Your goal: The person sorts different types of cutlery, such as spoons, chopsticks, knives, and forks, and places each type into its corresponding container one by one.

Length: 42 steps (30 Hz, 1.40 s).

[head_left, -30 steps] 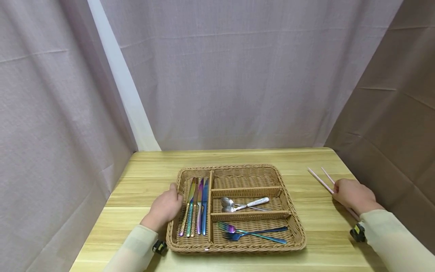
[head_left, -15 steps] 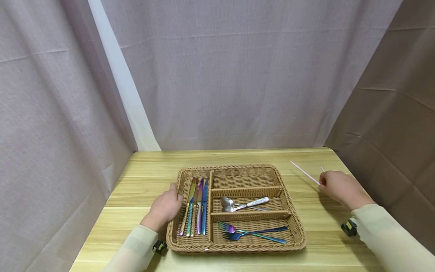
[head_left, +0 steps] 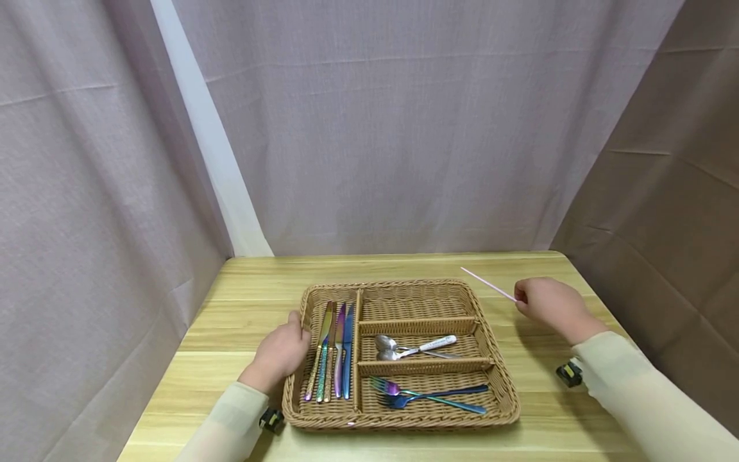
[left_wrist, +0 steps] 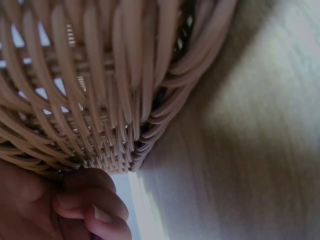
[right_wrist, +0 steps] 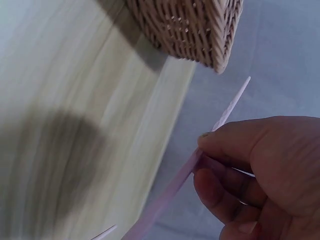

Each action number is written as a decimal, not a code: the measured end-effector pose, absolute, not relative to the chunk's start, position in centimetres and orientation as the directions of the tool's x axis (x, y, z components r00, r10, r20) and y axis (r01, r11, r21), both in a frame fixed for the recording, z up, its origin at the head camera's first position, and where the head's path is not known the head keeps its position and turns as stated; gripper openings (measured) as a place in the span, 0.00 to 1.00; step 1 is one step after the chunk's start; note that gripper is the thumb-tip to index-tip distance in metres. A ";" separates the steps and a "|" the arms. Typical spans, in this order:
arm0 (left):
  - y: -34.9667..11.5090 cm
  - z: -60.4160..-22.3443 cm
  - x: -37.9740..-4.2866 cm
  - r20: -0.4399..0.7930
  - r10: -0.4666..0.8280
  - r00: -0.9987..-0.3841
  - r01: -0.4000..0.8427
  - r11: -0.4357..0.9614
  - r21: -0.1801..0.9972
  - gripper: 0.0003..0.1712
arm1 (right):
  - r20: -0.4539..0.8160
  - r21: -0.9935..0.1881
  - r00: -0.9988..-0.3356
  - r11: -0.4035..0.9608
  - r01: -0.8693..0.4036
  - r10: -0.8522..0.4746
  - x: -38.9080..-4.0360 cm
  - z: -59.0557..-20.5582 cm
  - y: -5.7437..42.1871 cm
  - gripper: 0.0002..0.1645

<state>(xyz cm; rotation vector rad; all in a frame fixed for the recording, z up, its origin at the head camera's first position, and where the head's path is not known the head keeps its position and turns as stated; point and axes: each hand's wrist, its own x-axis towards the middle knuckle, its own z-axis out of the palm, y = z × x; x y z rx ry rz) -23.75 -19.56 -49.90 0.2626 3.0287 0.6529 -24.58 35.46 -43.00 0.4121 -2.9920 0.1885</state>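
Note:
My right hand (head_left: 553,308) pinches a pink chopstick (head_left: 488,283) between thumb and fingers, its thin end pointing left toward the far right corner of a wicker cutlery basket (head_left: 503,378). In the right wrist view, the tip of a second chopstick (right_wrist: 105,233) shows at the bottom edge. At the basket's left side, my left hand (head_left: 281,351) grips the rim, with curled fingers (left_wrist: 107,215) against the woven wall. Several knives (head_left: 339,359) fill the left compartment. Two spoons (head_left: 437,344) cross in the middle one, and two forks (head_left: 444,393) cross in the near one.
The basket's far right compartment (head_left: 416,301) shows bare wicker. It all stands on a wooden table (head_left: 254,282) with grey curtains (head_left: 404,141) behind and a brown cloth (head_left: 675,212) along the right side.
My right hand has moved left and away from me, carrying one chopstick toward the basket; the second chopstick stayed behind. My left hand and the basket have kept still.

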 end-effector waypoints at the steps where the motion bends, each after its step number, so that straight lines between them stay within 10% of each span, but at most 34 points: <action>1: -19.6 -49.9 -23.7 0.004 0.172 -0.985 0.158 0.898 0.411 0.36 | 0.132 -0.105 -0.955 0.954 -0.280 -0.266 -24.7 -42.9 35.2 0.13; 42: -19.6 -50.2 -23.9 -0.007 0.170 -0.985 0.151 0.893 0.424 0.40 | 0.186 0.011 -0.862 0.878 -0.478 -0.472 -27.7 -41.2 19.9 0.24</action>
